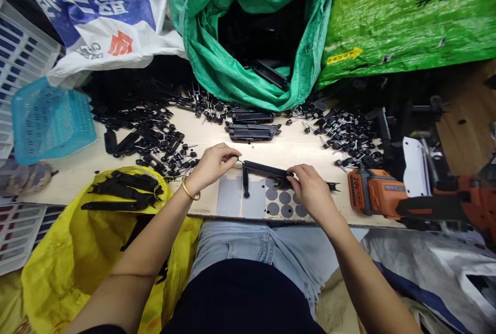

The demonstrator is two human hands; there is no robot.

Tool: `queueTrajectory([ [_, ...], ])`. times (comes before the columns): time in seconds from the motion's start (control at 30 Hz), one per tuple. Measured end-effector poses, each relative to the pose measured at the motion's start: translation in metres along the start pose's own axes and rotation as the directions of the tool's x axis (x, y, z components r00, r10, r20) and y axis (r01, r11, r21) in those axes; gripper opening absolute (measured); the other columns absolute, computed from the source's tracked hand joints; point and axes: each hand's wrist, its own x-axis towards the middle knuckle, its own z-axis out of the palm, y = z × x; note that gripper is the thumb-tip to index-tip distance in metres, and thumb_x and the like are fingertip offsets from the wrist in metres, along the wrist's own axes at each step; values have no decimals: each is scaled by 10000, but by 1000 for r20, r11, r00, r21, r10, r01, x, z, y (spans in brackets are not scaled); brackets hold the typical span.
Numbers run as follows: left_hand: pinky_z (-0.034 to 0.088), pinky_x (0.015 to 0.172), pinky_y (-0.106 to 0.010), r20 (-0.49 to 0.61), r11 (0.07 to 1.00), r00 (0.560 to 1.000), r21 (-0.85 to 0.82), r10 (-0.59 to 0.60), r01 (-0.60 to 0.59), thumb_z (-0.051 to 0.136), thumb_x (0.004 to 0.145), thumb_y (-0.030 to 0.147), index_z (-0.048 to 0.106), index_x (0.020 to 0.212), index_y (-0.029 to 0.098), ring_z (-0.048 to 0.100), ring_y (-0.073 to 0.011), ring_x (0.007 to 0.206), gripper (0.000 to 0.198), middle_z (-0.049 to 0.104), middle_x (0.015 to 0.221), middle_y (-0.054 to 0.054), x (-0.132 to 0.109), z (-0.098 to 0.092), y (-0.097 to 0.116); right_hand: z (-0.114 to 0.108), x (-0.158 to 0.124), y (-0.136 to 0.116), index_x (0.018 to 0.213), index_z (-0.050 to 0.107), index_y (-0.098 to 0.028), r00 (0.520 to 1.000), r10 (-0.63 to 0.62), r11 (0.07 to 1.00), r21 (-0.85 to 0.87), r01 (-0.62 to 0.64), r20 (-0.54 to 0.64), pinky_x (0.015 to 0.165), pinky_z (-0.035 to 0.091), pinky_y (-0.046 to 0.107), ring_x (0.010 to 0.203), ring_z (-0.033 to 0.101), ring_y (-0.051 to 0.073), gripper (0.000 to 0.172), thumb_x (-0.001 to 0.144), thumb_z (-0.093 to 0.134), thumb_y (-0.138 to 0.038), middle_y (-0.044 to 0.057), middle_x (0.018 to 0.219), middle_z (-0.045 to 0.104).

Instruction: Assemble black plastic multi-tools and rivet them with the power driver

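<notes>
Between my hands, above the front of the workbench, is a black hinged plastic arm [265, 169]. One thin segment hangs down from its left end. My right hand [313, 192] pinches its right end between thumb and fingers. At the left end, my left hand [214, 166] closes its fingertips on a black-headed screw [238, 159], whose metal shank points at the arm's joint. Whether the shank has entered the joint I cannot tell. Another black part [332, 186] shows partly behind my right hand. Folded black arms [253, 132] lie just beyond.
Loose black-headed screws lie in piles left [185, 160] and right [346, 135]. A yellow sack [58, 251] holds black arms; a green sack [194, 40] stands behind. An orange cordless tool [382, 192] lies right, a blue basket [54, 122] left. Grey round pads [284, 198] lie along the front edge.
</notes>
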Motion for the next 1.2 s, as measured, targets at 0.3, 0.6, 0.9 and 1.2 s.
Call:
queueTrajectory([
  [0.3, 493, 770, -287, 77, 935, 977, 285, 199, -213, 471, 851, 121, 658, 1030, 162, 586, -157, 803, 261, 588, 885, -49, -2, 15, 16, 33, -19, 10, 1215, 496, -180, 992, 60, 989, 138, -45, -109, 834, 478, 409, 965, 584, 255, 332, 901, 444, -274, 120, 1056, 634],
  [0.6, 502, 764, -271, 11, 921, 973, 319, 232, -223, 482, 864, 103, 650, 1016, 160, 602, -150, 805, 234, 599, 890, -46, -3, 16, 8, 56, -44, 25, 1412, 280, -214, 979, -104, 994, 9, 108, -175, 941, 393, 421, 1021, 553, 228, 539, 903, 456, -225, 107, 1127, 605],
  [0.9, 524, 710, -264, 22, 867, 932, 358, 362, -346, 490, 875, 100, 632, 1037, 154, 626, -145, 787, 221, 643, 889, -52, -10, 26, 6, 62, -42, 28, 1433, 242, -200, 960, -142, 990, -18, 142, -240, 885, 384, 380, 949, 539, 215, 600, 890, 497, -208, 95, 1061, 612],
  [1.2, 530, 731, -277, -107, 881, 894, 252, 436, -400, 586, 858, 230, 664, 973, 147, 648, -157, 820, 161, 694, 881, -64, 6, 30, -9, 68, -43, 24, 1458, 178, -203, 950, -129, 986, -136, 93, -284, 823, 364, 351, 878, 509, 212, 658, 884, 500, -192, 94, 1006, 609],
])
